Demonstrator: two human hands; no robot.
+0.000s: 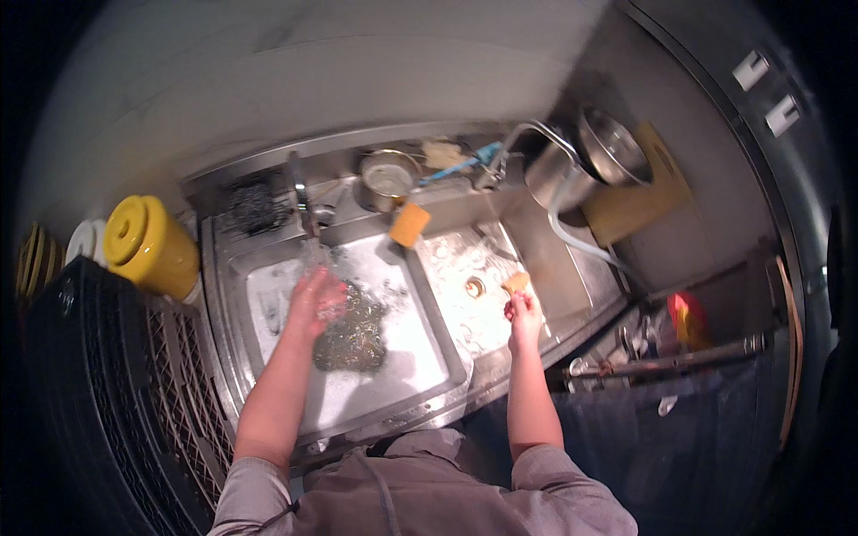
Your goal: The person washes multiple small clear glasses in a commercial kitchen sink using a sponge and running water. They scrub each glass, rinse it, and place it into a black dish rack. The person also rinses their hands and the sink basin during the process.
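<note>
My left hand is in the stream from the left faucet, over the left sink basin. Water splashes across its fingers, and I see nothing held in it. White suds fill that basin, broken by a dark patch with yellowish glints below the hand. Over the right basin, my right hand grips a small tan object; its exact kind is unclear. Near the drain, the basin floor is wet and foamy. An orange sponge rests at the divider's back end.
Behind the basins stand a metal pot, a blue-handled brush and a second faucet. Large steel pots and a cutting board occupy the right corner. Yellow lidded canister and plastic crates flank the left side.
</note>
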